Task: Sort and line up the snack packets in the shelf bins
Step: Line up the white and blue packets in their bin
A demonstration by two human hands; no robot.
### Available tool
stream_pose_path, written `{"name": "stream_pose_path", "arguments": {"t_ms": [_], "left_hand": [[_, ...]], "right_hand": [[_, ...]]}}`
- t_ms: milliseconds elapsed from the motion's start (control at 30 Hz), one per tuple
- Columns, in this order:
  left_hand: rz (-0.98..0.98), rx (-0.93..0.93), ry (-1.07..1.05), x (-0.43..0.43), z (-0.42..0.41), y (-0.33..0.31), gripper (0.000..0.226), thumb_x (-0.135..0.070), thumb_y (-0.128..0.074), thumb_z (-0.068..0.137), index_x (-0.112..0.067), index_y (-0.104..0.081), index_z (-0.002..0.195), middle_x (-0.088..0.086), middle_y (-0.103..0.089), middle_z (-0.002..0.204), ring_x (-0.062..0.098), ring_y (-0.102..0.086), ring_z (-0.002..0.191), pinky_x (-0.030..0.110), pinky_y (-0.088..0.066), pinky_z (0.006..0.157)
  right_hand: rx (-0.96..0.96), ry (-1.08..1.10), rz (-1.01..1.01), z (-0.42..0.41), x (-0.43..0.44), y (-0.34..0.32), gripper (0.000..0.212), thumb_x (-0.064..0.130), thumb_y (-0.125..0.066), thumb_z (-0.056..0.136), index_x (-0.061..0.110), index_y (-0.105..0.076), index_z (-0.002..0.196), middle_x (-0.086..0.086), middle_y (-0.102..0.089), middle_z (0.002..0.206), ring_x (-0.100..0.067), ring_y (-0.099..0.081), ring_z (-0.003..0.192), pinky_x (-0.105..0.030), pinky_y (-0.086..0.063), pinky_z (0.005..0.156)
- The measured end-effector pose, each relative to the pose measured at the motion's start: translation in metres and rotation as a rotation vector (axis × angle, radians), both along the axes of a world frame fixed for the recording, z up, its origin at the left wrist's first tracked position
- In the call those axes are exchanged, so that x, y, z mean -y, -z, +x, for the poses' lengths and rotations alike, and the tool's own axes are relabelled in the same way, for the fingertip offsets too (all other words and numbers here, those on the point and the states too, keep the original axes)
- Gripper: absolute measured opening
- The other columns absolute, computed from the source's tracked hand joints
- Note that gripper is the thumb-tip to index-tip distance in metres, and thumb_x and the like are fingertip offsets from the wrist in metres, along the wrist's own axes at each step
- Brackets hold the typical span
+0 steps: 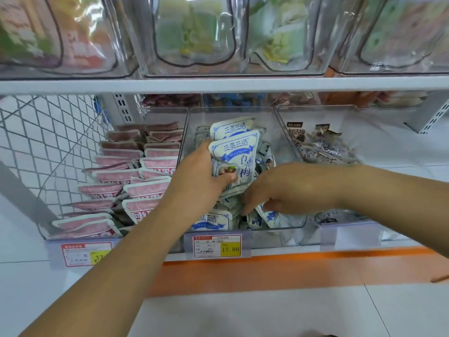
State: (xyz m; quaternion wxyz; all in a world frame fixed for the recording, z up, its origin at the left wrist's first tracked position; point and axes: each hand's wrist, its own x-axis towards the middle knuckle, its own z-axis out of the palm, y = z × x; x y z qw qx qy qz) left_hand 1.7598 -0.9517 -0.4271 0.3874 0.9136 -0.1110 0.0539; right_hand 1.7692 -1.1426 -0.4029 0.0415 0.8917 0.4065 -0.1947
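Observation:
The middle clear bin [279, 122] holds several white-and-blue snack packets. My left hand [201, 173] grips an upright stack of these packets [237, 152], thumb across the front one. My right hand [286, 188] reaches into the bin's front right and pinches a loose white-and-blue packet [267, 216] lying there. More blue packets [213, 221] lie flat against the front wall.
The left bin [43, 233] holds two rows of pink packets [145, 188]. The right bin [345, 224] holds dark packets [325, 144]. Price tags [217, 246] hang on the shelf edge. Clear bins [194, 35] fill the shelf above. A wire mesh panel [48, 132] stands at left.

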Motion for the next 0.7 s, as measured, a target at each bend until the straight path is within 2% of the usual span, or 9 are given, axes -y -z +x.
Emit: {"name": "stream_pose_path", "arguments": {"t_ms": [67, 167, 233, 333, 433, 467, 567, 667, 700], "left_hand": [[0.008, -0.013, -0.003, 0.0, 0.001, 0.001, 0.05, -0.029, -0.073, 0.084, -0.026, -0.049, 0.128, -0.019, -0.055, 0.107, 0.0, -0.047, 0.093, 0.014, -0.033, 0.073], [0.018, -0.017, -0.005, -0.001, 0.001, 0.001, 0.047, -0.029, -0.072, 0.084, -0.026, -0.05, 0.125, -0.018, -0.054, 0.107, 0.003, -0.047, 0.094, 0.022, -0.033, 0.077], [0.015, -0.027, -0.003, -0.001, 0.001, 0.0, 0.044, -0.029, -0.072, 0.084, -0.026, -0.05, 0.123, -0.018, -0.053, 0.105, 0.004, -0.047, 0.093, 0.023, -0.033, 0.076], [0.008, -0.03, -0.006, -0.001, 0.001, 0.0, 0.043, -0.028, -0.072, 0.084, -0.025, -0.05, 0.122, -0.019, -0.052, 0.101, 0.005, -0.048, 0.091, 0.023, -0.034, 0.073], [-0.005, -0.024, -0.001, -0.002, 0.0, 0.0, 0.043, -0.027, -0.071, 0.085, -0.026, -0.048, 0.121, -0.021, -0.05, 0.093, 0.002, -0.048, 0.085, 0.015, -0.034, 0.064], [-0.003, -0.024, 0.0, -0.002, 0.0, 0.0, 0.044, -0.026, -0.071, 0.085, -0.026, -0.047, 0.122, -0.022, -0.05, 0.09, 0.0, -0.047, 0.082, 0.012, -0.033, 0.062], [0.0, -0.029, 0.0, -0.001, -0.001, 0.0, 0.047, -0.025, -0.071, 0.086, -0.026, -0.046, 0.126, -0.02, -0.051, 0.091, 0.002, -0.049, 0.081, 0.019, -0.034, 0.066], [0.003, -0.031, 0.003, -0.001, -0.001, 0.001, 0.046, -0.023, -0.071, 0.086, -0.025, -0.045, 0.124, -0.021, -0.049, 0.089, -0.001, -0.049, 0.077, 0.011, -0.033, 0.06], [0.005, -0.034, 0.006, -0.002, -0.001, 0.0, 0.045, -0.023, -0.071, 0.086, -0.025, -0.046, 0.123, -0.02, -0.05, 0.091, 0.001, -0.049, 0.078, 0.014, -0.034, 0.061]], "right_hand": [[0.008, -0.073, -0.132, 0.005, -0.008, 0.011, 0.058, 0.012, -0.054, 0.093, 0.048, -0.043, 0.136, 0.022, -0.043, 0.144, -0.008, -0.044, 0.13, -0.035, -0.043, 0.103], [0.094, -0.169, -0.322, 0.008, -0.012, 0.015, 0.065, 0.022, -0.061, 0.088, 0.051, -0.035, 0.14, 0.015, -0.038, 0.143, -0.017, -0.045, 0.122, -0.04, -0.047, 0.095], [0.157, -0.218, -0.409, 0.006, -0.017, 0.018, 0.064, 0.03, -0.061, 0.087, 0.052, -0.033, 0.14, 0.01, -0.034, 0.14, -0.019, -0.043, 0.115, -0.039, -0.045, 0.093], [0.155, -0.218, -0.44, 0.009, -0.023, 0.019, 0.059, 0.039, -0.063, 0.085, 0.053, -0.038, 0.137, 0.01, -0.036, 0.138, -0.02, -0.044, 0.114, -0.039, -0.043, 0.094], [0.126, -0.201, -0.428, 0.016, -0.02, 0.013, 0.053, 0.046, -0.062, 0.085, 0.054, -0.043, 0.134, 0.013, -0.043, 0.13, -0.017, -0.048, 0.111, -0.034, -0.04, 0.089], [0.114, -0.196, -0.432, 0.018, -0.019, 0.012, 0.054, 0.046, -0.062, 0.086, 0.054, -0.041, 0.135, 0.014, -0.045, 0.128, -0.017, -0.048, 0.111, -0.034, -0.04, 0.089], [0.112, -0.22, -0.457, 0.019, -0.024, 0.017, 0.061, 0.039, -0.06, 0.088, 0.057, -0.032, 0.139, 0.013, -0.047, 0.132, -0.02, -0.048, 0.113, -0.039, -0.043, 0.093], [0.132, -0.276, -0.541, 0.019, -0.034, 0.029, 0.068, 0.031, -0.058, 0.089, 0.059, -0.023, 0.141, 0.006, -0.04, 0.14, -0.026, -0.042, 0.123, -0.043, -0.042, 0.098], [0.131, -0.286, -0.559, 0.02, -0.036, 0.032, 0.07, 0.032, -0.059, 0.088, 0.058, -0.021, 0.142, 0.005, -0.037, 0.142, -0.027, -0.04, 0.126, -0.044, -0.04, 0.1]]}}
